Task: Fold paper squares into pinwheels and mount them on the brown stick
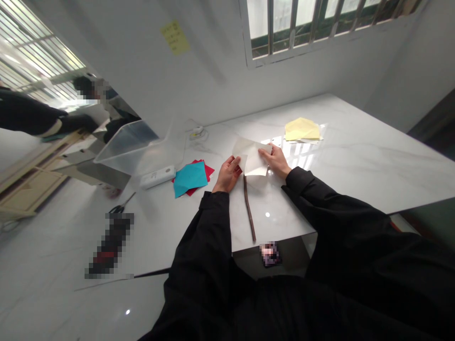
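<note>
A sheet of white paper (pixel 251 154) is held up between my two hands, just above the marble-patterned table. My left hand (pixel 229 174) grips its left edge, thumb on top. With thumb and fingers, my right hand (pixel 275 160) pinches its right edge. A thin brown stick (pixel 249 208) lies on the table below the paper, its top end reaching the paper's lower edge. Left of my left hand, a blue paper sheet (pixel 190 179) rests on red paper (pixel 209 172).
A yellow paper stack (pixel 302 130) lies back right. Leftward are a white power strip (pixel 158 176), a clear plastic bin (pixel 124 147), scissors (pixel 121 206) and a blurred dark item (pixel 110 244). A phone-like object (pixel 270 254) sits below the table's front edge. Another person (pixel 31 113) is at far left.
</note>
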Demonstrator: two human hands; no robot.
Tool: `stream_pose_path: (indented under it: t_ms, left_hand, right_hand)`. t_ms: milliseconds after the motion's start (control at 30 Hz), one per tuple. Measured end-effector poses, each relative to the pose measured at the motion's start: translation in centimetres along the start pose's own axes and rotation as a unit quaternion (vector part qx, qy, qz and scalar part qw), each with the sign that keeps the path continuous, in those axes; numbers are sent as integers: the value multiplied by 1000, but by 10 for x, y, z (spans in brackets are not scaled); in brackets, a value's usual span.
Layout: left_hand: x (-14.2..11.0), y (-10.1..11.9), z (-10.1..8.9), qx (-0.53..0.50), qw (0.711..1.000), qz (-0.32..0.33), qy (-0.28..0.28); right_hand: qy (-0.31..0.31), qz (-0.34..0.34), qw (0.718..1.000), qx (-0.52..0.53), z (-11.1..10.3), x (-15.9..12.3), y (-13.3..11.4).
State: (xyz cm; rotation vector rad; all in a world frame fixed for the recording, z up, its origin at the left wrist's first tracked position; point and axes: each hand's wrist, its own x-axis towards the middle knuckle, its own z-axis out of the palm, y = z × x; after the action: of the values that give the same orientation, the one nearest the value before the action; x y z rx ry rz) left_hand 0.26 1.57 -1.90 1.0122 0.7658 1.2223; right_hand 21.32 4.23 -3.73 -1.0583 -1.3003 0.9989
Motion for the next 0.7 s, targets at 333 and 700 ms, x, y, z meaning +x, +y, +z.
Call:
stream_pose_path:
  t_ms: [333, 700]
  left_hand:
    - [4, -3, 0, -1, 999, 6, 39]
    - [6, -5, 0, -13, 999, 9, 49]
  right_hand:
    - [-3, -10, 1000, -14, -1, -1, 4]
    - [2, -2, 1000, -31, -1, -1, 2]
